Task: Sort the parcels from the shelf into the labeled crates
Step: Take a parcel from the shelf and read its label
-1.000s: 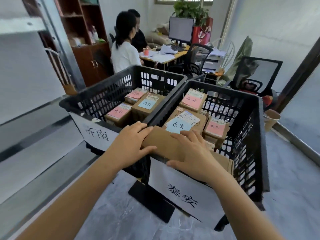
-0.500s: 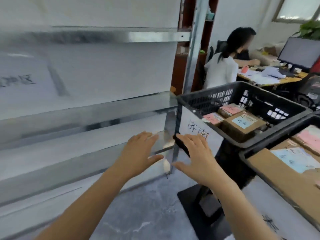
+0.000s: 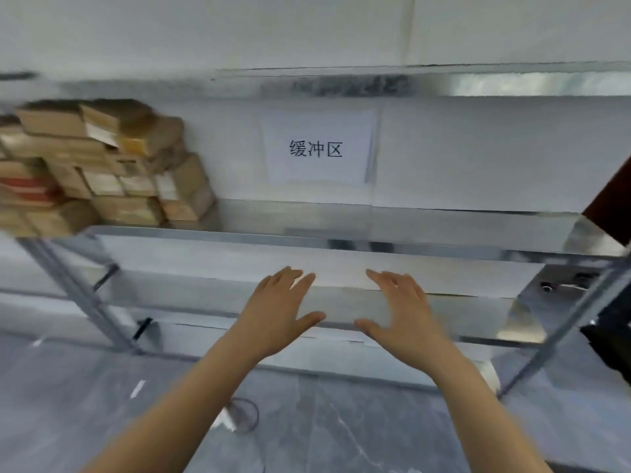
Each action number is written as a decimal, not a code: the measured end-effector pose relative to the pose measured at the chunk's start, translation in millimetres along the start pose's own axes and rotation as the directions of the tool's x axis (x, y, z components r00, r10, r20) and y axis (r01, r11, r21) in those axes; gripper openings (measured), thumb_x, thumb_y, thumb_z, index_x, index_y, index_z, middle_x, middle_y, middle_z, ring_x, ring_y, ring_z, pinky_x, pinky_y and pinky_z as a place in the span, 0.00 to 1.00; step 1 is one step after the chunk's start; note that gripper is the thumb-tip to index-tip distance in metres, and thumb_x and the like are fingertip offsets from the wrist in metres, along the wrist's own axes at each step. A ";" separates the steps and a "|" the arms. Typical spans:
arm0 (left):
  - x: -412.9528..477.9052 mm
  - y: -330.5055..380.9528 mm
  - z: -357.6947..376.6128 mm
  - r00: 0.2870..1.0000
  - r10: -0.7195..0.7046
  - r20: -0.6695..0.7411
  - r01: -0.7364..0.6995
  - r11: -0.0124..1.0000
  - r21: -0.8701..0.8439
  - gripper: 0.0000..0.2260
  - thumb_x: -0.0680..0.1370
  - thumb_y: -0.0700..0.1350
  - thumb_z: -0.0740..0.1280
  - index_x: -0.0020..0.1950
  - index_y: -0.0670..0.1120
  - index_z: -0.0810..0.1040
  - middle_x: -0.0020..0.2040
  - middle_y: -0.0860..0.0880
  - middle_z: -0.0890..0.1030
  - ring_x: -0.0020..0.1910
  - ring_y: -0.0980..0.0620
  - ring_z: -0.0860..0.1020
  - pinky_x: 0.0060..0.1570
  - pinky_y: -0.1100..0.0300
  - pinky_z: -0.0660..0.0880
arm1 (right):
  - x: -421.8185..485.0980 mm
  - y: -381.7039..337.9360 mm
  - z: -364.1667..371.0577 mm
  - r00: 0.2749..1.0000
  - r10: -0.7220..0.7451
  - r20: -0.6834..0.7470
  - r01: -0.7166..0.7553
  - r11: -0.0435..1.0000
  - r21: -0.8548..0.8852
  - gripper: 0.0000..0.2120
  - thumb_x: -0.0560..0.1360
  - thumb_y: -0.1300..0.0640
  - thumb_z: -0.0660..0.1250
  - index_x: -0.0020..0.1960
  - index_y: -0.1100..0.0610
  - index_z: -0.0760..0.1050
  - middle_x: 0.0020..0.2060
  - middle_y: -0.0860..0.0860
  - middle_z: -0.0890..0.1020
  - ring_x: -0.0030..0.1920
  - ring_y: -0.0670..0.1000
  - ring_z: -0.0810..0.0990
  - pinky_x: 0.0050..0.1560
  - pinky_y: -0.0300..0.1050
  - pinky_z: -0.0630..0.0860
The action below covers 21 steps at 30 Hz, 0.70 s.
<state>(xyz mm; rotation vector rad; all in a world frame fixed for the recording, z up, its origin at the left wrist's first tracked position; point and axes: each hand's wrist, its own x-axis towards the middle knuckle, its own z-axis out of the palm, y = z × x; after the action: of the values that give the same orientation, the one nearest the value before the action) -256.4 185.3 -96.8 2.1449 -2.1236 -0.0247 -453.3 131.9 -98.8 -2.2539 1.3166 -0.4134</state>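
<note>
Now your left hand (image 3: 278, 310) and right hand (image 3: 403, 314) reach forward side by side, fingers spread and holding nothing, in front of a metal shelf (image 3: 307, 238). Brown parcels (image 3: 102, 165) are stacked at its far left (blurred), well apart from both hands. A paper sign (image 3: 316, 148) hangs behind.

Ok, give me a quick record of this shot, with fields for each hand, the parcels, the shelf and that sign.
left hand: open, fingers straight, holds nothing, held out toward the shelf
right hand: open, holds nothing, beside the left hand with a gap between them
parcels: brown cardboard boxes piled several layers high at the left end of the shelf; labels too blurred to read
shelf: metal, several levels, straight ahead of the hands
sign: white sheet behind the shelf, right of the parcels, printed 缓冲区
</note>
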 end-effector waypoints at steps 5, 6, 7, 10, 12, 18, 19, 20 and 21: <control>-28.4 -63.7 -6.7 0.987 -0.156 -0.040 0.155 0.987 -0.030 0.30 0.78 0.60 0.55 0.76 0.49 0.53 0.76 0.48 0.57 0.75 0.50 0.54 0.71 0.57 0.52 | 33.3 -49.4 36.8 0.988 -0.123 0.093 0.125 0.992 -0.017 0.35 0.75 0.44 0.64 0.76 0.45 0.49 0.75 0.47 0.53 0.76 0.52 0.45 0.75 0.51 0.48; -32.2 -72.9 -6.8 0.982 -0.182 -0.044 0.181 0.983 -0.036 0.30 0.78 0.60 0.56 0.76 0.49 0.54 0.76 0.48 0.58 0.75 0.49 0.55 0.71 0.57 0.53 | 39.7 -56.6 41.9 0.985 -0.136 0.108 0.139 0.990 -0.020 0.35 0.75 0.44 0.64 0.76 0.46 0.49 0.75 0.47 0.53 0.76 0.52 0.45 0.75 0.51 0.48; -35.5 -80.9 -6.5 0.977 -0.208 -0.044 0.206 0.977 -0.044 0.30 0.78 0.60 0.56 0.76 0.48 0.54 0.75 0.47 0.58 0.74 0.49 0.56 0.71 0.57 0.54 | 45.9 -63.1 46.5 0.982 -0.149 0.118 0.151 0.988 -0.015 0.35 0.75 0.44 0.64 0.76 0.46 0.49 0.75 0.47 0.53 0.76 0.53 0.45 0.75 0.51 0.48; -39.1 -99.7 -5.4 0.964 -0.263 -0.039 0.261 0.964 -0.045 0.30 0.78 0.60 0.55 0.76 0.49 0.54 0.75 0.48 0.59 0.73 0.50 0.57 0.70 0.58 0.56 | 66.0 -78.0 57.4 0.973 -0.185 0.134 0.186 0.982 0.005 0.35 0.75 0.45 0.64 0.76 0.46 0.49 0.75 0.47 0.53 0.76 0.52 0.44 0.75 0.51 0.49; -37.2 -110.5 -4.4 0.958 -0.287 -0.024 0.286 0.958 -0.035 0.30 0.78 0.61 0.54 0.76 0.49 0.53 0.75 0.50 0.57 0.74 0.51 0.57 0.70 0.59 0.54 | 83.0 -85.2 64.3 0.968 -0.207 0.146 0.207 0.978 0.014 0.35 0.75 0.45 0.64 0.76 0.46 0.50 0.75 0.47 0.54 0.76 0.52 0.45 0.75 0.52 0.49; -15.9 -160.3 -5.7 0.920 -0.391 -0.031 0.388 0.919 -0.068 0.30 0.78 0.61 0.54 0.76 0.50 0.52 0.76 0.50 0.57 0.74 0.51 0.56 0.71 0.59 0.54 | 148.8 -116.2 84.7 0.937 -0.301 0.179 0.291 0.953 0.082 0.33 0.75 0.46 0.65 0.75 0.46 0.53 0.74 0.48 0.57 0.75 0.51 0.50 0.74 0.51 0.53; -9.4 -171.0 -7.4 0.911 -0.410 -0.040 0.406 0.911 -0.075 0.30 0.78 0.61 0.55 0.76 0.50 0.53 0.76 0.50 0.57 0.74 0.51 0.56 0.70 0.59 0.55 | 161.8 -122.3 87.4 0.928 -0.325 0.184 0.313 0.945 0.090 0.33 0.75 0.46 0.65 0.75 0.47 0.53 0.73 0.48 0.57 0.75 0.51 0.51 0.74 0.50 0.54; -1.7 -181.8 -10.3 0.903 -0.427 -0.050 0.423 0.903 -0.083 0.30 0.78 0.61 0.55 0.76 0.50 0.53 0.76 0.50 0.57 0.74 0.51 0.57 0.70 0.59 0.56 | 175.5 -128.8 89.3 0.918 -0.349 0.187 0.336 0.937 0.096 0.32 0.75 0.47 0.65 0.75 0.47 0.54 0.73 0.48 0.58 0.74 0.50 0.52 0.73 0.49 0.54; 6.3 -192.7 -14.0 0.893 -0.446 -0.057 0.440 0.893 -0.092 0.30 0.78 0.61 0.55 0.76 0.50 0.53 0.76 0.50 0.57 0.74 0.51 0.57 0.70 0.58 0.56 | 189.7 -135.3 90.8 0.909 -0.370 0.190 0.358 0.929 0.097 0.32 0.76 0.47 0.65 0.75 0.47 0.54 0.73 0.48 0.58 0.74 0.50 0.53 0.73 0.48 0.55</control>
<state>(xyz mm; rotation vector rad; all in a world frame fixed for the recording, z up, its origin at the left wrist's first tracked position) -63.2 181.3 -101.4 2.4872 -1.5222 -0.0641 -218.5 45.8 -97.1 -2.4184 0.7684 -0.3297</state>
